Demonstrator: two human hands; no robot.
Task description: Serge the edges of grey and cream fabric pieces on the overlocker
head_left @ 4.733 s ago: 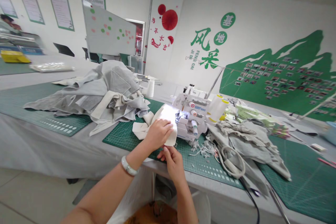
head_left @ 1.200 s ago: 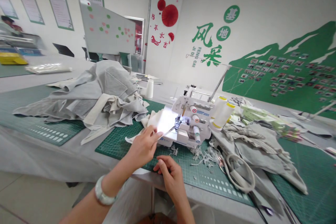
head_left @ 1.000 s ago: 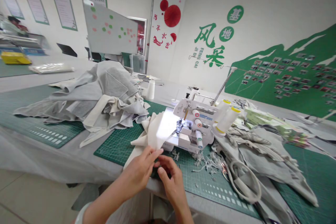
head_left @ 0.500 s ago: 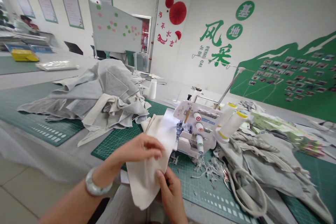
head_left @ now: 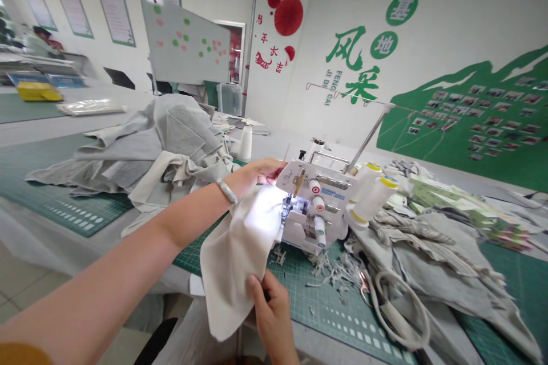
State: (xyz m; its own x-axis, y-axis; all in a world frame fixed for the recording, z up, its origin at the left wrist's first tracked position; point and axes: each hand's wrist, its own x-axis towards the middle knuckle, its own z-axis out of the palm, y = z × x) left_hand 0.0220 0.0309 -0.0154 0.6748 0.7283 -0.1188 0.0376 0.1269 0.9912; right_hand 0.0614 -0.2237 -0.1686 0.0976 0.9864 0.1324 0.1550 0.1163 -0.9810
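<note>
A white overlock sewing machine (head_left: 319,205) stands on a green cutting mat (head_left: 325,291), its lamp lit. A cream fabric piece (head_left: 237,256) runs from under the machine's presser foot down over the table edge. My right hand (head_left: 269,311) pinches the fabric's lower edge near me. My left hand (head_left: 257,171), with a pale bangle on the wrist, reaches over the fabric to the machine's left rear side, fingers curled there; what they touch is hidden.
A heap of grey and cream fabric (head_left: 158,154) lies to the left. More grey cloth (head_left: 428,251), thread cones (head_left: 372,194), trimmings (head_left: 334,268) and a coiled cord (head_left: 398,308) lie right of the machine. A whiteboard (head_left: 184,45) stands behind; a person sits far left.
My left hand left the fabric and reached forward to the machine's left rear. The right hand kept its pinch on the fabric's lower edge, and the fabric now hangs over the table edge.
</note>
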